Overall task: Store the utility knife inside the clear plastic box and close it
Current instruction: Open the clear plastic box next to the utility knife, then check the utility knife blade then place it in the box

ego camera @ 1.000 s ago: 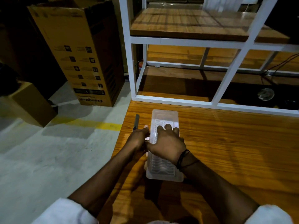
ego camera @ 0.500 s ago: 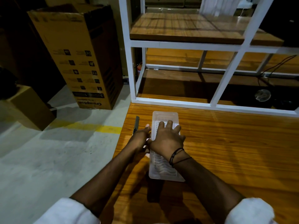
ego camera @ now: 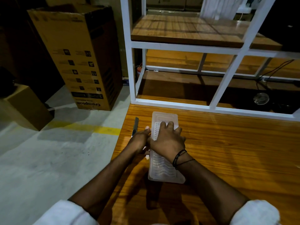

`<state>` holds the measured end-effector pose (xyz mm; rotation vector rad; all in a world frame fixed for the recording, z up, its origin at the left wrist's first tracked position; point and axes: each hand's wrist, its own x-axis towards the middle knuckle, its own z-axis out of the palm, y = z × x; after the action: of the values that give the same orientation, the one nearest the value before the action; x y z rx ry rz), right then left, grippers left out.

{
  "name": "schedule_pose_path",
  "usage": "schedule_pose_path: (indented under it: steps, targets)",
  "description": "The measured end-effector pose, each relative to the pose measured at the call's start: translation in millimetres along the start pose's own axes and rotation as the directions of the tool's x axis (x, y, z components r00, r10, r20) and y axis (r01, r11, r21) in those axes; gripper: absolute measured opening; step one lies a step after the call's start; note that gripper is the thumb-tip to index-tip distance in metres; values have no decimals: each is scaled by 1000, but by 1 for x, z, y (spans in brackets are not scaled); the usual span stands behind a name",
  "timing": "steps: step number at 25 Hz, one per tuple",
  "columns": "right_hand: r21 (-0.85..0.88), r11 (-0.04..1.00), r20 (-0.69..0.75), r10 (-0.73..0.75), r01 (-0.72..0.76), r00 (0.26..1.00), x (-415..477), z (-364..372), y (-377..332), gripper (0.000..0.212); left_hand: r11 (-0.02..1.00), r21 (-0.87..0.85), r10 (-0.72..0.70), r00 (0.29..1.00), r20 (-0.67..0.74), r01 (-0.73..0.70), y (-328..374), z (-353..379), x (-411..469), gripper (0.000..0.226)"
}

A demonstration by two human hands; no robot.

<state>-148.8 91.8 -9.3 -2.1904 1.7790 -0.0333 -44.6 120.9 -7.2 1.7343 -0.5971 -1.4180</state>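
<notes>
In the head view, the long clear ribbed plastic box (ego camera: 164,146) lies lengthwise on the glossy orange-brown wooden worktop (ego camera: 235,151), at centre frame near its left edge. The right hand (ego camera: 168,141) lies flat on the lid, fingers (ego camera: 170,125) spread and gripping nothing, and hides the middle of the box. The left hand (ego camera: 140,141) is at the box's left side with its fingers curled against the edge; whether it pinches the rim or a latch cannot be told, since the right hand overlaps it. The slim dark utility knife (ego camera: 135,126) lies on the worktop just left of the box, outside it, its near end hidden behind the left hand. Dark cord bracelets (ego camera: 180,157) circle the right wrist, and white sleeves (ego camera: 68,213) are cut off at the bottom of the frame.

At upper left a tall brown cardboard carton (ego camera: 78,59) stands upside down on the grey concrete floor (ego camera: 48,168), with "Crompton" readable inverted near its base; the small icon panels above it are too small to read. A yellow floor stripe (ego camera: 97,129) runs behind the worktop's left edge. At the upper right a white metal-framed shelf with wooden boards (ego camera: 186,30) stands at the worktop's far edge. The room is dim.
</notes>
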Motion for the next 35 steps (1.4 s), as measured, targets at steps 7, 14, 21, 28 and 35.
schedule_pose_path:
  steps: [7, 14, 21, 28, 35]
  targets:
    - [213, 977, -46, 8, 1, 999, -2, -10, 11, 81, 1000, -22, -13, 1000, -23, 12, 0, 3, -3, 36]
    - [649, 760, -101, 48, 29, 994, 1, -39, 50, 42, 990, 48, 131, 991, 41, -133, -7, -2, 3, 45]
    - [842, 539, -173, 207, 36, 963, 0, -48, 101, 27, 986, 59, 151, 986, 66, -155, -5, -3, 1, 48]
    - [776, 626, -184, 339, -75, 923, 10, -19, 135, 27, 983, 79, 161, 983, 84, -167, -9, -6, 10, 48]
    - [646, 735, -205, 428, -207, 880, 22, 10, 150, 37, 979, 72, 189, 980, 63, -193, -17, -8, 16, 46]
